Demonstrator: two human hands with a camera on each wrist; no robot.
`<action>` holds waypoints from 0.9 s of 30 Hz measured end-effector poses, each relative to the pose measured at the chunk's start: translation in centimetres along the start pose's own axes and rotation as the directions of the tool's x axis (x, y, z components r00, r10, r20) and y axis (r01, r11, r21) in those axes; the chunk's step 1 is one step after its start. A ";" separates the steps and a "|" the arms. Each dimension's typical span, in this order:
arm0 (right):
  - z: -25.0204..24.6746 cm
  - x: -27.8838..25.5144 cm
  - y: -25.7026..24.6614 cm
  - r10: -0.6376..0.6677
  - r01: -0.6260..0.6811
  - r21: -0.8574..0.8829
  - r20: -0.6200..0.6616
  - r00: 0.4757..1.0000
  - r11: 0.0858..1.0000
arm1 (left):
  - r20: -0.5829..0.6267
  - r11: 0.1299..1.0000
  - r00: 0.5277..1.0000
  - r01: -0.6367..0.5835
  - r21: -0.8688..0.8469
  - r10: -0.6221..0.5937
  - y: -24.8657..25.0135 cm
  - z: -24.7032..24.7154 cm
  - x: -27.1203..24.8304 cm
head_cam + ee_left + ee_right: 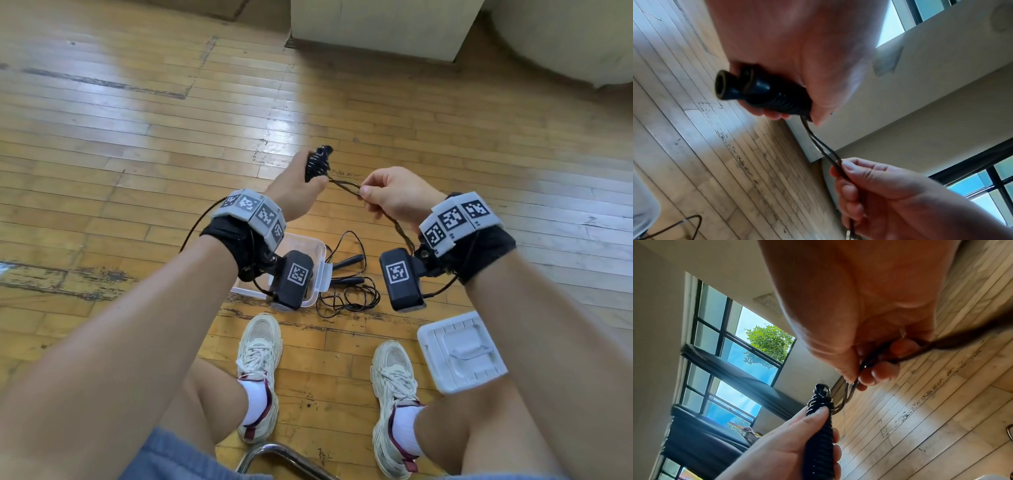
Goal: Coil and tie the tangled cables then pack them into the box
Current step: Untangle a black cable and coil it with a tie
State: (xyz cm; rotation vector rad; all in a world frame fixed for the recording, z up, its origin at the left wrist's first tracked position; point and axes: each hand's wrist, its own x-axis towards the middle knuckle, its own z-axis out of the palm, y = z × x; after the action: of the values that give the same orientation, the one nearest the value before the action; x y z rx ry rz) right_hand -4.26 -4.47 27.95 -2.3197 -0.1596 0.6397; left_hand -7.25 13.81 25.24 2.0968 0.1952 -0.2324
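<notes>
Lid (460,353): white, flat on the floor (137,137) at the person's right foot, well apart from the hands; it waits for the end.
Loose cable (346,281): thin, black, in a tangle on the floor just beside the box's right edge; not yet coiled, so I judge the task to be partly done at most.
Box (317,251): clear, open, on the floor under the left wrist and largely hidden by it; what lies inside cannot be told.
Right hand (390,195): thumb and forefinger pinch a doubled run of cable a little way out from the bundle, the other fingers (882,373) curled round it; the rest of the cable trails back under the right wrist.
Cable tail (344,185): two strands side by side, nearly taut between the hands, held above the floor.
Left hand (294,185): fingers closed round a black bundle, thumb along its side.
Bundle (317,164): cable wound tight in close turns, upright in the left hand, a dark flared end (731,87) poking out past the fingers.
Step in hand: by my reading, winding the tail round the bundle, or tucking it, to tie it off.
Doing it well: keep the strands together and under even tension, lay each turn against the last, and let the left thumb pin the newest turn so nothing slackens.
Risk: a loose grip could let the wraps spring open; pulling too hard may kink the thin strands.
</notes>
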 end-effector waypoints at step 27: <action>1.0 0.7 -0.8 -0.048 -0.021 0.591 0.101 0.994 0.807 | 0.328 0.808 0.939 0.111 -0.579 0.107 2.2 -1.3 -2.2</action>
State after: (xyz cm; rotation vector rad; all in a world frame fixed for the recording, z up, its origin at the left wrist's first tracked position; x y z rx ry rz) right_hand -4.12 -3.07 27.54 -1.6750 -0.0181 0.6949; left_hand -8.72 13.72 28.29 1.3996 0.0440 -0.4739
